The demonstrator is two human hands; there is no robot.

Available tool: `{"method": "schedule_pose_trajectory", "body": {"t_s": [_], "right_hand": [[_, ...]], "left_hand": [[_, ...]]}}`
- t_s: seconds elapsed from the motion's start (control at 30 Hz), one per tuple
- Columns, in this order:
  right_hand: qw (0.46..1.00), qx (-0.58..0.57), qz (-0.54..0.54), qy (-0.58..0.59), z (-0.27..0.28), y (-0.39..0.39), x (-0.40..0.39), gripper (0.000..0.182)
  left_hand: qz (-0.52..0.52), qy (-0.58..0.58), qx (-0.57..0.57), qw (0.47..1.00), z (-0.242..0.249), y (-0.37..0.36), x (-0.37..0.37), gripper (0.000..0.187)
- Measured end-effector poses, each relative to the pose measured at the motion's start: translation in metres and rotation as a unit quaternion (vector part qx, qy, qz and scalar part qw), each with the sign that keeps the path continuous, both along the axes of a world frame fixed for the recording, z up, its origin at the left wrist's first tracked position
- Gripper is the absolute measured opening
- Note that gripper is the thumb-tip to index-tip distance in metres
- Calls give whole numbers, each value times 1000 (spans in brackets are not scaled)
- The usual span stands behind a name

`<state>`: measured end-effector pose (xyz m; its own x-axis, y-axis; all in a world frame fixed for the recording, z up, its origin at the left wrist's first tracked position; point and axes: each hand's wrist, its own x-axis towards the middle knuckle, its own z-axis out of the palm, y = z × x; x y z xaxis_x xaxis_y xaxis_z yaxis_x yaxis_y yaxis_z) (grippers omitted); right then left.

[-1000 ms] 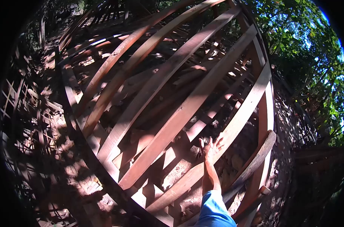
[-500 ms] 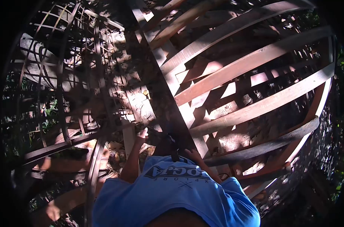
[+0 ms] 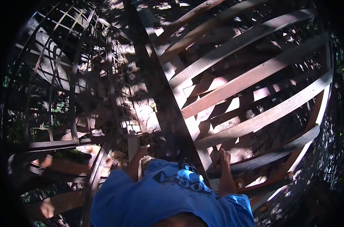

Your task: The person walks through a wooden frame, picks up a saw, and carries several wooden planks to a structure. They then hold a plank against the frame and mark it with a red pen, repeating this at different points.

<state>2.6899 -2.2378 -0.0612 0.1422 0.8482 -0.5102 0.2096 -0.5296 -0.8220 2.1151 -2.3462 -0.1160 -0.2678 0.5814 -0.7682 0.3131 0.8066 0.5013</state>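
Between a lattice of thin strips and a row of planks, your two hands are well apart.

Farthest left, the lattice spreads in broken shade. Next comes your left hand, just beside a narrow board; shadow makes it impossible to tell whether its fingers are apart or together. A dark beam slants past, between your hands. Beyond it, your right hand looks empty, fingers loosely extended, in the gap between a pale plank and a weathered grey plank. Both planks will probably feel stiff, rather heavy and rough rather than slippery; their long edges near mid-length look the best hold, minding splinters.
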Motion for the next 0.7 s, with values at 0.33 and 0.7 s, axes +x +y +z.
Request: {"method": "schedule_pose_trajectory", "body": {"t_s": [0.33,0.7], "right_hand": [[958,-271,93,-1,-61,99,-116,35],[931,-75,335,-122,-32,373,-350,39]], "left_hand": [[306,-109,-30,945,32,-19,-32,88],[377,-91,19,922,-19,82,-157,52]]}}
